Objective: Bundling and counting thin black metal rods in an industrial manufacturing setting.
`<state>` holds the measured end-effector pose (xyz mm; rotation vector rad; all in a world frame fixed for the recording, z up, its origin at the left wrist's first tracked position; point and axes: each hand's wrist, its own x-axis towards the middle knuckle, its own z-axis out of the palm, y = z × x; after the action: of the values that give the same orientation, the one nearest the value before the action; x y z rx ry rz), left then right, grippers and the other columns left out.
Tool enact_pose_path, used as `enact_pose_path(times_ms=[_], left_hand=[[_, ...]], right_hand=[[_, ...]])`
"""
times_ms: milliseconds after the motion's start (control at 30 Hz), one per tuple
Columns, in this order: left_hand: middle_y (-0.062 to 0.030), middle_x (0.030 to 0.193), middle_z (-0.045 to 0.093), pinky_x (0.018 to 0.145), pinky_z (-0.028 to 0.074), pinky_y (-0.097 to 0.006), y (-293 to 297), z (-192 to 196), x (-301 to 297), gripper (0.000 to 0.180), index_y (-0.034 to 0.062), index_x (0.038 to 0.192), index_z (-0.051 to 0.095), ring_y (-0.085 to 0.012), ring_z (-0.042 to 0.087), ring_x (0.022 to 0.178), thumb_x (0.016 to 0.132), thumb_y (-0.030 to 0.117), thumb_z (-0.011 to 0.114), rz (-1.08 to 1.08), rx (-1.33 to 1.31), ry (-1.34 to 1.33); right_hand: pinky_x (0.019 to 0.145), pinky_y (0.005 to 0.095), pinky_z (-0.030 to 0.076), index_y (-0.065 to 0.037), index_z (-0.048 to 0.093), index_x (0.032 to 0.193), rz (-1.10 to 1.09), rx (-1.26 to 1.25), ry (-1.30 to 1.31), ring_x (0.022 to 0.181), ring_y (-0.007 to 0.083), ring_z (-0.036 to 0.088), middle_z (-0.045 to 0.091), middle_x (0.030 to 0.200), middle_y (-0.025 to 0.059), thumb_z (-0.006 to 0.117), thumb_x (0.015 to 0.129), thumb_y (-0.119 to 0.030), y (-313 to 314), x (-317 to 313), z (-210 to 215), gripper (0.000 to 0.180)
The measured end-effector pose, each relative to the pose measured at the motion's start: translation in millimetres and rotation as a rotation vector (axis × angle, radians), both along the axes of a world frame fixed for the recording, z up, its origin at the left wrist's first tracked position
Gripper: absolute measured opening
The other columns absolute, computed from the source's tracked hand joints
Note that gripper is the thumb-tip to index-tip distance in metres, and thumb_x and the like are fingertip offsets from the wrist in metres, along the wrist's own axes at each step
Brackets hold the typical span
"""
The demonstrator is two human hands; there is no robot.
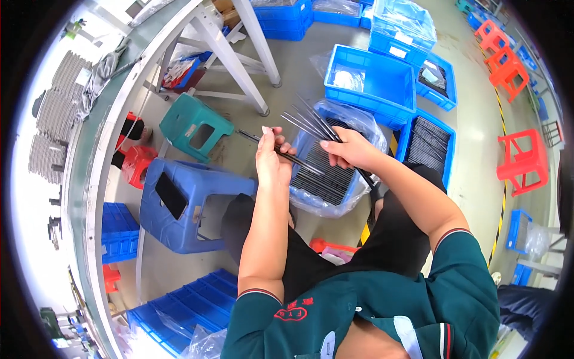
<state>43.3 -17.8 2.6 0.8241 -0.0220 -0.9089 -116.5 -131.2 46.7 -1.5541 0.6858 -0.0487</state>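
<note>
My right hand [354, 148] is closed around a fanned bundle of thin dark rods [311, 122], their tips spread toward the upper left. In my left hand [274, 157], fingers curled, a few more slim dark rods [306, 165] lie slantwise, pinched near the thumb. Below both hands is a bin lined with clear plastic [335, 208], holding many similar dark rods [326, 179] laid side by side. The exact kind of rod is too fine to make out.
On the left, a blue stool [170, 224] carries a black phone [171, 199], with a green stool [179, 122] beyond it. A long workbench [89, 197] runs along the left. Blue bins [371, 90] stand ahead right; red stools [526, 161] stand farther right.
</note>
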Motion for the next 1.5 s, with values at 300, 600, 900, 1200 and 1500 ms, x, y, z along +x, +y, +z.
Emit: enact_pose_path(times_ms=[300,600,900,1200,1500], left_hand=[[0.0010,0.069,0.043,0.056,0.034,-0.028,-13,1,-8,0.026,0.0090,0.087,0.053,-0.0110,0.036,0.059,0.091,0.034,0.055,-0.013,-0.116,0.156],[0.0012,0.067,0.043,0.052,0.035,-0.027,-22,1,-20,0.026,0.0097,0.082,0.051,-0.0106,0.037,0.057,0.089,0.033,0.059,-0.003,-0.007,0.067],[0.0008,0.066,0.043,0.047,0.033,-0.024,-21,1,-19,0.027,0.0059,0.079,0.055,-0.0089,0.036,0.054,0.087,0.031,0.062,-0.032,0.097,-0.026],[0.0029,0.058,0.044,0.043,0.029,-0.021,-24,-5,-36,0.025,0.0036,0.077,0.058,-0.0069,0.036,0.046,0.088,0.026,0.060,-0.067,0.118,-0.257],[0.0040,0.058,0.040,0.043,0.028,-0.022,-24,-10,-37,0.028,0.0061,0.075,0.053,-0.0071,0.030,0.046,0.091,0.028,0.056,-0.150,0.029,-0.109]], right_hand=[[0.040,0.0262,0.040,-0.002,0.046,0.099,0.074,-0.253,0.072,0.046,0.0112,0.054,0.057,0.061,0.0053,0.062,0.084,-0.020,5,-8,6,0.029],[0.058,0.0409,0.046,0.001,0.045,0.096,0.065,-0.868,0.082,0.058,0.0291,0.061,0.058,0.067,0.0192,0.068,0.079,-0.026,0,-11,-21,0.039],[0.038,0.0249,0.039,-0.001,0.048,0.086,-0.010,-0.102,0.130,0.045,0.0090,0.051,0.055,0.059,0.0029,0.058,0.087,-0.027,0,-7,7,0.028],[0.034,0.0237,0.032,-0.005,0.047,0.082,-0.147,0.307,-0.091,0.041,0.0089,0.043,0.051,0.059,0.0040,0.059,0.087,-0.021,6,-1,-10,0.021],[0.045,0.0293,0.046,0.001,0.047,0.083,-0.239,-0.207,-0.034,0.050,0.0141,0.055,0.058,0.064,0.0084,0.060,0.087,-0.024,-13,8,-11,0.028]])
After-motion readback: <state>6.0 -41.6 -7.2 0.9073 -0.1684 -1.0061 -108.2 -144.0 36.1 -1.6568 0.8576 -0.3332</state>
